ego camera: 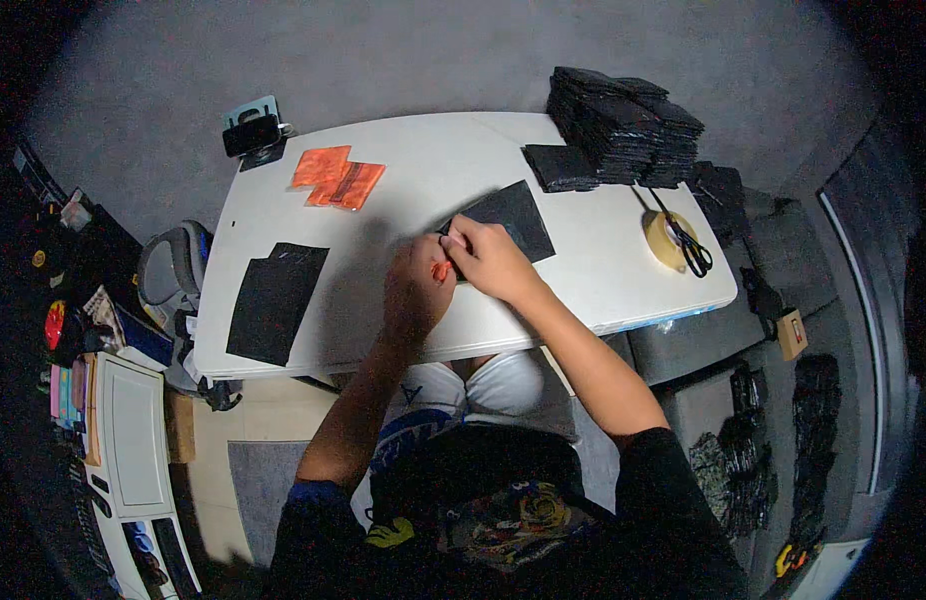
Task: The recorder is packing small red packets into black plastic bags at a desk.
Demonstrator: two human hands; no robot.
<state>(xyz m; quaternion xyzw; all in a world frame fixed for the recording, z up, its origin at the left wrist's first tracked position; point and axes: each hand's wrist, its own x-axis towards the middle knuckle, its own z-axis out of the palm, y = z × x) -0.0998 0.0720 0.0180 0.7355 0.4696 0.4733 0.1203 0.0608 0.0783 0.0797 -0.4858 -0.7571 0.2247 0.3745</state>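
Both my hands meet over the near middle of the white table (403,139). My left hand (421,281) is curled, and a small orange thing (440,271) shows at its fingers; what it is cannot be told. Against it lies my right hand (487,259), thumb and forefinger pinched at the left hand's fingertips, on the edge of something dark. A flat black packet (526,221) reaches out beyond the right hand. Orange packets in clear wrap (349,184) lie farther off to the left. Black flat sheets or bags (275,304) rest at the table's left.
Tall stacks of black packets (624,127) stand at the back right, a lower pile (560,166) beside them. Black-handled scissors (691,251) lie over a roll of tape (661,240). A phone (251,136) leans on a stand at the back left corner. A grey sofa (703,345) adjoins the right.
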